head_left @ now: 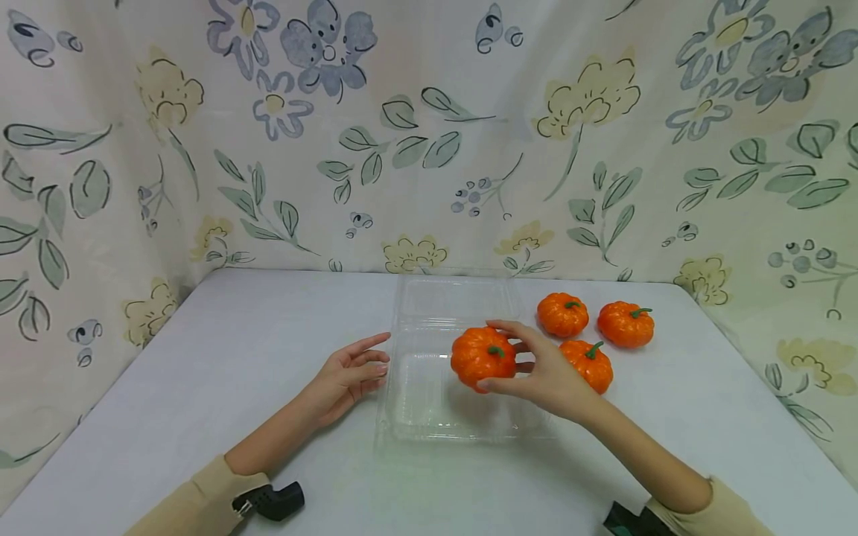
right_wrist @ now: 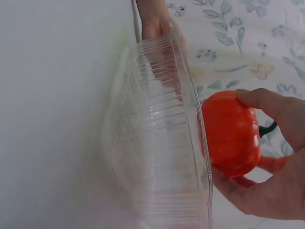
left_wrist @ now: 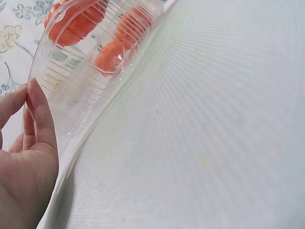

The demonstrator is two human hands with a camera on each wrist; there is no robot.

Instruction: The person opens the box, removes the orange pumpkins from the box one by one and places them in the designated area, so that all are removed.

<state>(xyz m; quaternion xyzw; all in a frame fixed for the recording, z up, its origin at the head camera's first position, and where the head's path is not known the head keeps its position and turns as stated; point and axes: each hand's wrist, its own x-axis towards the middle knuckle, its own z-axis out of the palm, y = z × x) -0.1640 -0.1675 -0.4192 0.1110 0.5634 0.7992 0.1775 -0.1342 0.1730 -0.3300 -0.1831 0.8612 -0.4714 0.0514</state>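
Note:
My right hand (head_left: 536, 368) grips a small orange pumpkin (head_left: 482, 357) with a green stem, holding it just above the open clear plastic clamshell box (head_left: 429, 417). In the right wrist view the pumpkin (right_wrist: 231, 133) hangs over the box's rim (right_wrist: 200, 143), thumb and fingers curled round it. My left hand (head_left: 351, 372) lies open beside the box's left edge, fingers straight; in the left wrist view its fingertips (left_wrist: 35, 109) are at the box's wall (left_wrist: 71, 90), and I cannot tell whether they touch it.
Three more small orange pumpkins stand on the white table (head_left: 201, 372) right of the box: one (head_left: 562, 314), another (head_left: 625, 324) and a nearer one (head_left: 590, 363). A floral cloth (head_left: 429, 134) walls in the back and sides.

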